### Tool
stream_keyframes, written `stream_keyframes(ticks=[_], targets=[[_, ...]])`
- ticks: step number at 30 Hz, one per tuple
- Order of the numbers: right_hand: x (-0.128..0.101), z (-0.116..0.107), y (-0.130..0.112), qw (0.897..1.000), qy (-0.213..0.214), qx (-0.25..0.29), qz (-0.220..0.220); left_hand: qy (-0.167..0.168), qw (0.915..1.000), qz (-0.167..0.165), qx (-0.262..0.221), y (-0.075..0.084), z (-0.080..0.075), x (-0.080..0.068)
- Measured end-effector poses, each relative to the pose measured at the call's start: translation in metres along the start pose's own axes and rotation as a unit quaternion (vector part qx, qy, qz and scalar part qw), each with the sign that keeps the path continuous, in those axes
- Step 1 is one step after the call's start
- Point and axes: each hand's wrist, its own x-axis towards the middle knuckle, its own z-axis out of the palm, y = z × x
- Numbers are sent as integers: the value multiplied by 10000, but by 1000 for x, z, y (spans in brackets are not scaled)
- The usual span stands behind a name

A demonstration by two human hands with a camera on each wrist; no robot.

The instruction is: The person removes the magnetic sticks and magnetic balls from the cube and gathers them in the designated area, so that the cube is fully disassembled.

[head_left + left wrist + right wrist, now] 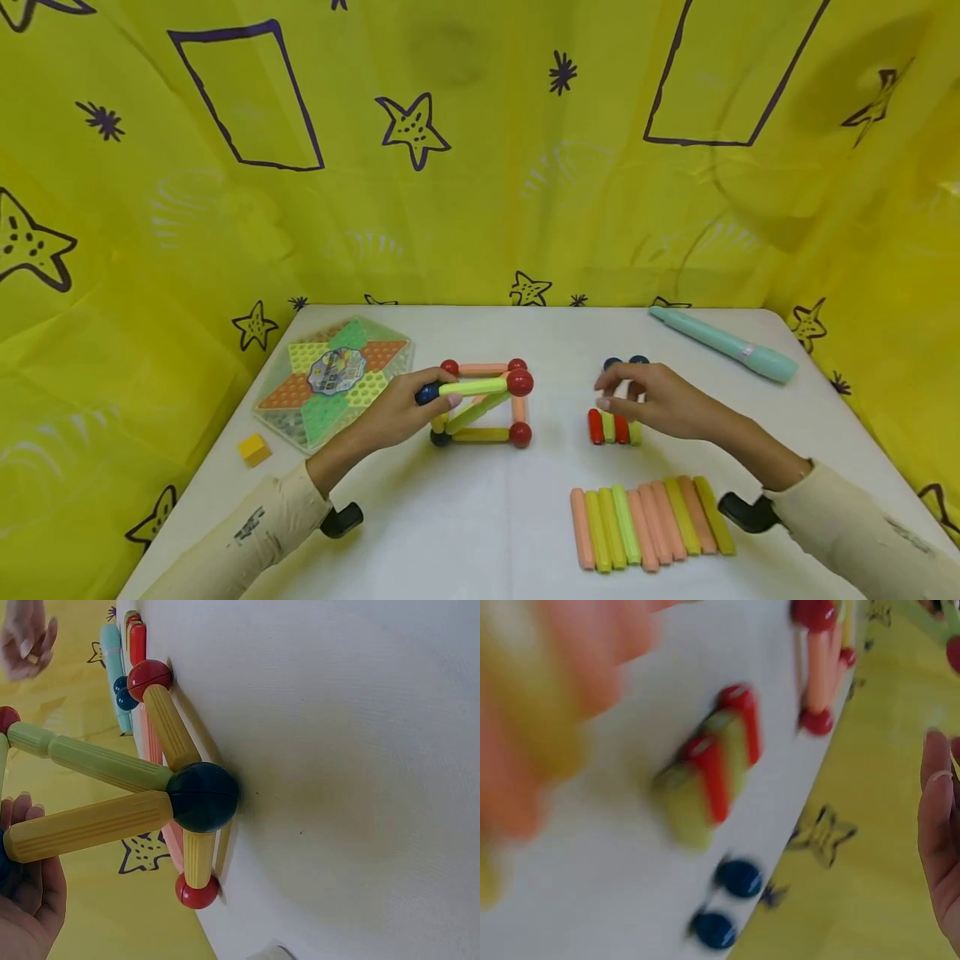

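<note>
Frame (483, 404) of sticks and balls stands mid-table, its top corner held by the left hand (397, 412), whose fingers curl round a blue ball (428, 393) at the end of a lime stick (472, 387). Out from that grip the lime stick runs to a red ball (520, 382); below it, a yellow stick drops to a dark ball (202, 796) resting on the table (487, 517).

The right hand (660, 402) hovers just over a short row of red and green sticks (613, 427), fingers bent downward; the wrist view is blurred, so I cannot tell whether it pinches one or merely touches them. Just beyond its fingertips lie two blue balls (727, 904), and nearer the person a longer row of sticks (648, 523).

The risk, as I judge it, lies in the joints: they look like simple butt contacts, so a squeeze or twist from the left hand could pop the blue ball off and fold the raised corner. A careless lift by the right hand might drag neighbouring sticks along or nudge the loose balls rolling.
</note>
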Motion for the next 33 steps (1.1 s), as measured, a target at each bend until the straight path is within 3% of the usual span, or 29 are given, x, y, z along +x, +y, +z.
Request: stream_keyframes(ticks=[5, 11, 16, 33], targets=[[49, 22, -26, 9984, -88, 287, -476, -17, 10000, 70, -35, -2, 1, 1], [79, 42, -39, 9938, -616, 637, -668, -38, 9998, 187, -87, -1, 3, 3], [88, 51, -42, 9904, -540, 1027, -749, 42, 9997, 224, 20, 0, 1, 1], [87, 54, -41, 9880, -614, 1160, -820, 123, 9993, 335, 79, 0, 1, 1]])
